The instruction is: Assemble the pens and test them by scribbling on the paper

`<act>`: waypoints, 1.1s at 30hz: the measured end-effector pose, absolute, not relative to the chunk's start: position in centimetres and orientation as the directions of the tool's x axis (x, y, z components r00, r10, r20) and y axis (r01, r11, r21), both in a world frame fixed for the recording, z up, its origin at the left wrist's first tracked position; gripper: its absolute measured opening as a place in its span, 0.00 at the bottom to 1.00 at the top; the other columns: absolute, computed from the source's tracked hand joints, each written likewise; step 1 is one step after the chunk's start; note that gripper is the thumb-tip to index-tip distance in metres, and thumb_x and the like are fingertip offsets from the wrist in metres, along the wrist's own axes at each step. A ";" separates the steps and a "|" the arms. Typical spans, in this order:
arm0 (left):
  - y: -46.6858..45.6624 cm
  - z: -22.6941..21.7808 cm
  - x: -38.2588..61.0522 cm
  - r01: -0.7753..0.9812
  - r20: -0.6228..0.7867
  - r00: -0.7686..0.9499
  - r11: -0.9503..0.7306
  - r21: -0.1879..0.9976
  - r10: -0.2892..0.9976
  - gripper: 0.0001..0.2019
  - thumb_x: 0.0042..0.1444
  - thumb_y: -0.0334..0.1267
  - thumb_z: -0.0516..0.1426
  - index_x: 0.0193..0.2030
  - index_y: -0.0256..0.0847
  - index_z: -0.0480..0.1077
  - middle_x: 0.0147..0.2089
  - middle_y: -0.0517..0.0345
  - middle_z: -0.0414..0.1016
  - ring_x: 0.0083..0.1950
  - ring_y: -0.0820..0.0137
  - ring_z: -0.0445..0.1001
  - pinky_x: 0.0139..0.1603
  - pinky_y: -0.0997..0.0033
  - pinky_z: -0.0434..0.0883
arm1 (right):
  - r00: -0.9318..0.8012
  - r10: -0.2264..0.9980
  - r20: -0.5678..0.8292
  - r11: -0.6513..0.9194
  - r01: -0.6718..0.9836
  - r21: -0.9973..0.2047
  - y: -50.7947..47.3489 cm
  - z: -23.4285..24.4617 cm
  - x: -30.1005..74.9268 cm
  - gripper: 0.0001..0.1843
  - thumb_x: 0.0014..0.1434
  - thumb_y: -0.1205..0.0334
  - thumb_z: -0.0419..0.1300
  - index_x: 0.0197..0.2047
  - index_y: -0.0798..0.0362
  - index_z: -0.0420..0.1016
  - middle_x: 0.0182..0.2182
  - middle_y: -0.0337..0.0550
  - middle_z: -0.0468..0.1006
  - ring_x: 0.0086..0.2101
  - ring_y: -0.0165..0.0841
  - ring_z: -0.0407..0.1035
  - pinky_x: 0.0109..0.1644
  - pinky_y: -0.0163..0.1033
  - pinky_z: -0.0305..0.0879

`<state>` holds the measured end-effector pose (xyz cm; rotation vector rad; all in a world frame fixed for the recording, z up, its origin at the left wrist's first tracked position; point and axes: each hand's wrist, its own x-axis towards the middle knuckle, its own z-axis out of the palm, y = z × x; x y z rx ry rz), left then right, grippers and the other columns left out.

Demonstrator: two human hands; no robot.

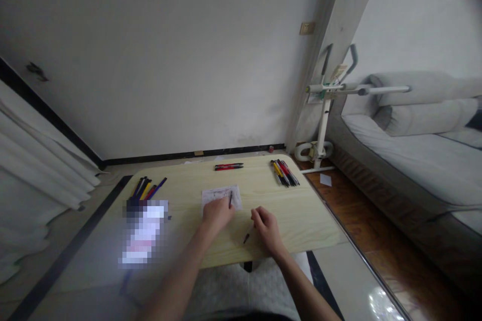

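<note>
My left hand (216,214) rests on a small printed paper slip (222,195) in the middle of a light wooden table (301,215), fingers closed around a thin dark pen part (230,199) that points away from me. My right hand (266,228) lies beside it on the tabletop, fingers curled on a dark pen piece (246,236) whose tip points back toward me.
Coloured pens lie in groups: at the left (146,189), two red ones at the far edge (228,166), several at the far right (284,172). A blurred patch (143,233) covers the near left. A bed (425,150) and a white stand (324,125) are at the right, curtains (33,160) at the left.
</note>
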<state>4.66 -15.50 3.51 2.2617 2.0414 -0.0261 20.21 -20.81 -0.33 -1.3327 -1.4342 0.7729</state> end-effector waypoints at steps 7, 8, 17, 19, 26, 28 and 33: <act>-16.1 4.1 4.9 0.979 -0.022 0.141 -0.136 0.149 0.990 0.12 0.55 0.41 0.46 0.34 0.42 0.69 0.34 0.53 0.75 0.36 0.67 0.72 0.34 0.72 0.62 | 0.088 0.970 0.226 0.185 0.332 -0.925 -20.8 -0.4 20.3 0.18 0.57 0.53 0.48 0.22 0.54 0.64 0.17 0.35 0.63 0.21 0.27 0.59 0.25 0.31 0.53; -16.2 4.1 4.8 0.977 -0.008 0.149 -0.146 0.158 0.989 0.13 0.55 0.41 0.46 0.34 0.42 0.69 0.34 0.53 0.75 0.36 0.67 0.72 0.33 0.73 0.61 | 0.087 0.971 0.225 0.184 0.333 -0.925 -20.8 -0.3 20.3 0.18 0.57 0.53 0.48 0.22 0.54 0.64 0.17 0.35 0.64 0.21 0.28 0.59 0.25 0.31 0.53; -16.8 3.4 3.9 0.946 0.008 0.206 -0.201 0.253 0.979 0.11 0.55 0.39 0.47 0.35 0.44 0.70 0.34 0.56 0.75 0.35 0.69 0.71 0.32 0.75 0.59 | 0.093 0.970 0.225 0.183 0.333 -0.925 -20.8 -0.1 20.2 0.17 0.57 0.54 0.48 0.22 0.54 0.64 0.17 0.35 0.63 0.21 0.27 0.58 0.25 0.31 0.52; -16.7 3.3 4.0 0.934 0.027 0.231 -0.229 0.275 0.973 0.11 0.56 0.38 0.46 0.35 0.44 0.70 0.33 0.57 0.74 0.35 0.70 0.70 0.32 0.75 0.60 | 0.095 0.970 0.224 0.182 0.328 -0.927 -20.8 -0.2 20.1 0.17 0.57 0.54 0.48 0.22 0.54 0.64 0.17 0.35 0.62 0.21 0.27 0.57 0.24 0.31 0.52; -16.0 2.2 3.8 0.896 0.299 0.292 -0.369 0.246 0.909 0.08 0.53 0.32 0.50 0.34 0.40 0.69 0.38 0.52 0.70 0.43 0.66 0.66 0.46 0.68 0.60 | 0.082 0.972 0.218 0.183 0.312 -0.932 -20.9 -0.1 19.9 0.17 0.58 0.54 0.48 0.22 0.54 0.63 0.17 0.34 0.61 0.21 0.27 0.57 0.24 0.32 0.51; -15.8 1.7 3.6 0.884 0.325 0.310 -0.397 0.246 0.893 0.08 0.52 0.31 0.50 0.35 0.40 0.69 0.39 0.52 0.69 0.44 0.66 0.65 0.46 0.67 0.61 | 0.080 0.974 0.214 0.179 0.313 -0.933 -20.9 -0.1 19.9 0.17 0.58 0.55 0.48 0.22 0.54 0.63 0.17 0.34 0.61 0.21 0.27 0.56 0.24 0.32 0.50; -15.5 1.1 3.4 0.868 0.350 0.333 -0.430 0.249 0.875 0.09 0.52 0.29 0.49 0.36 0.40 0.70 0.40 0.51 0.69 0.45 0.65 0.65 0.47 0.64 0.61 | 0.076 0.974 0.212 0.178 0.312 -0.933 -20.9 0.0 20.1 0.17 0.58 0.55 0.48 0.22 0.54 0.62 0.17 0.34 0.61 0.21 0.27 0.57 0.24 0.32 0.50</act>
